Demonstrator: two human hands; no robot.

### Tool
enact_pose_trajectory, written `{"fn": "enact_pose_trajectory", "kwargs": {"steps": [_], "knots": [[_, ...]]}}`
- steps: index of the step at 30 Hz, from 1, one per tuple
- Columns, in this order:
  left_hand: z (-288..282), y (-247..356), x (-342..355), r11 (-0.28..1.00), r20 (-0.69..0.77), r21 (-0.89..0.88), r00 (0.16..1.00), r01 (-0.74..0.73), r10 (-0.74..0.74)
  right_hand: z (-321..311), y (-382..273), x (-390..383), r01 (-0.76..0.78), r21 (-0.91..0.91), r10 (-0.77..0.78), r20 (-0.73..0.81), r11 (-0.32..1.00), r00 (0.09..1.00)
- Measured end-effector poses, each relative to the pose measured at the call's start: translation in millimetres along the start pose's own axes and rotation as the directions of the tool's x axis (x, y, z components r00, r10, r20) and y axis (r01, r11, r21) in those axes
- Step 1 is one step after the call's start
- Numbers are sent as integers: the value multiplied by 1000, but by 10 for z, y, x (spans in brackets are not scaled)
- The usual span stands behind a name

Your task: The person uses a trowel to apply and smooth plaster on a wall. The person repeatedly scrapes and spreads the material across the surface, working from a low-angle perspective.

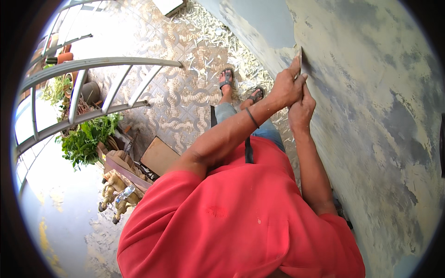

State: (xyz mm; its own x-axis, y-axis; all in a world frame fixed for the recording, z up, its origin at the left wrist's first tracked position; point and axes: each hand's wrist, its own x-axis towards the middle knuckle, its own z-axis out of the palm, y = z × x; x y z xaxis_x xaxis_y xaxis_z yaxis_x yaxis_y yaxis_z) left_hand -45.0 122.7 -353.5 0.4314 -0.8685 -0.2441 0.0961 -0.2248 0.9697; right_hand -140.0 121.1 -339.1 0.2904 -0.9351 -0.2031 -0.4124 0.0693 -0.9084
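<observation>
A thin-bladed scraper (pixel 301 56) rests with its edge at the wall (pixel 371 116), close to the border of a smooth grey-blue paint patch (pixel 269 21). My left hand (pixel 286 88) is closed around it nearest the blade, one finger stretched along it. Just behind, my right hand (pixel 302 110) is closed too, pressed up against the left one at the handle end. The handle itself is hidden by my fingers. Around the blade the wall is patchy, with pale and grey areas where paint is off.
Peeled paint flakes (pixel 232 44) lie along the wall's foot and over the patterned tile floor (pixel 181 106), by my sandalled feet. To the left stand a metal ladder (pixel 111 62), green plants (pixel 90 136), a cardboard piece (pixel 160 155) and small figurines (pixel 116 192).
</observation>
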Motion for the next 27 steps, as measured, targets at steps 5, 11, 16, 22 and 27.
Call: {"fn": "enact_pose_trajectory", "kwargs": {"steps": [5,11,16,22,27], "knots": [[-315,102,314,963,55,-129,972,236,-230,138,-61,361,-75,-167,99,137,983,986],[-68,47,-128,997,-1,-57,999,-46,46,-37,-424,-224,-326,183,318,76,928,945],[-27,48,-81,990,-38,-131,998,-52,48,-108,-393,-109,-321,233,304,106,918,947],[-135,126,-5,982,10,-181,999,44,-43,-4,-258,19,-163,184,159,39,969,987],[-27,-70,-2,987,-86,-32,984,-158,155,40,-389,-99,-143,264,156,-29,954,987]]}}
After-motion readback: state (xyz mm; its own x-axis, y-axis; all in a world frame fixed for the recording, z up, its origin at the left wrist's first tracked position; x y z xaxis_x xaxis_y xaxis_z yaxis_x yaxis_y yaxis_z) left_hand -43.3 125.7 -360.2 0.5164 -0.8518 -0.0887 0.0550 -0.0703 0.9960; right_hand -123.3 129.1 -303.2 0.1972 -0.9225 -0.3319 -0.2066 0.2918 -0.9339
